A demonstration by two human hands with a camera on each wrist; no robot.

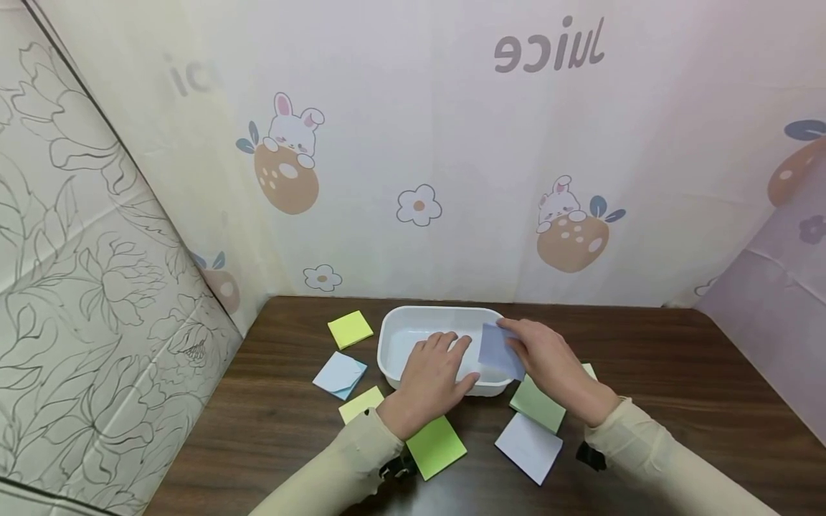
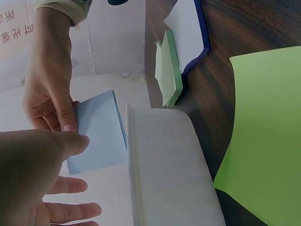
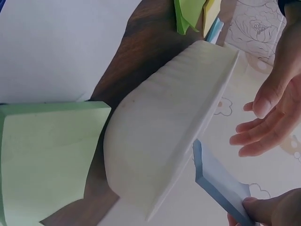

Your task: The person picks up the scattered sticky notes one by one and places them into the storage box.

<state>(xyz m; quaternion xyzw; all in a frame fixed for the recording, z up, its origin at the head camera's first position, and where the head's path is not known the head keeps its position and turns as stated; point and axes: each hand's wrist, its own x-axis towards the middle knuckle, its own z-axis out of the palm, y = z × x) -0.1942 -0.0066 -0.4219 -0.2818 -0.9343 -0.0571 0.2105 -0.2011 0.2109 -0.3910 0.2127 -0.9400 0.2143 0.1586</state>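
Note:
My right hand (image 1: 553,362) pinches a pale blue sticky-note pad (image 1: 495,351) between thumb and fingers at one edge. The pad is tilted over the right end of a white plastic tub (image 1: 403,344). In the right wrist view the pad's blue edge (image 3: 216,195) shows its thickness, close to the tub's rim. My left hand (image 1: 432,373) is over the tub's front side, palm down with fingers spread, holding nothing. From the left wrist, my thumb (image 2: 73,143) overlaps the pad's lower corner in view.
Left of the tub lie a yellow pad (image 1: 350,330), a light blue pad (image 1: 340,375) and a pale yellow pad (image 1: 361,405). A bright green pad (image 1: 437,448) is in front. A sage green pad (image 1: 538,406) and a white-topped pad (image 1: 530,448) lie front right. Behind hangs a printed curtain (image 1: 419,143).

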